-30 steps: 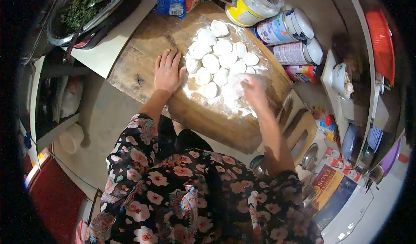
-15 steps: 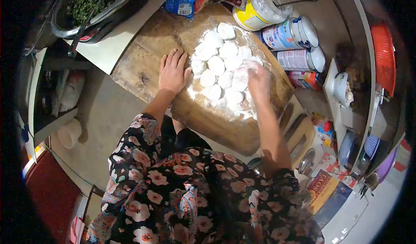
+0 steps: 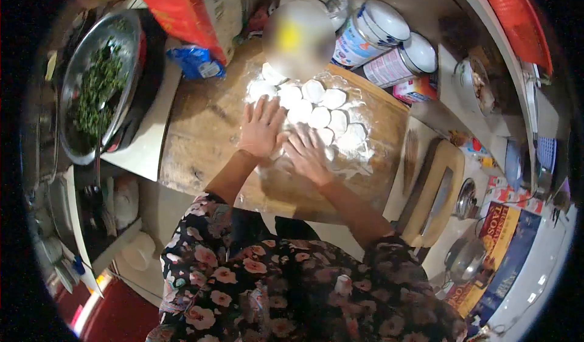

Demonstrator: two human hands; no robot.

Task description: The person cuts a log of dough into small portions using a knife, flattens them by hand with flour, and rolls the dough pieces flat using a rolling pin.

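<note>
Several round white dough pieces (image 3: 319, 117) lie close together on a floured wooden board (image 3: 201, 129). My left hand (image 3: 261, 128) is laid flat at the left side of the group, its fingers stretched over the nearest pieces. Just to its right, my right hand (image 3: 307, 155) rests palm down on the near side of the group, fingers extended, covering some dough. The two thumbs come close together. Neither hand grips anything. Whatever lies under the palms is hidden.
At left stands a metal bowl (image 3: 131, 99) of chopped greens with a spoon handle. A blue packet (image 3: 198, 62) and a red-and-white bag (image 3: 182, 13) sit behind the board. Cans (image 3: 383, 71) line the back right. A knife (image 3: 436, 199) lies on a cutting board (image 3: 420, 220) at right.
My right hand has moved from the right side of the dough to the near left, beside my left hand. My left hand now reaches over dough edges. The view has shifted.
</note>
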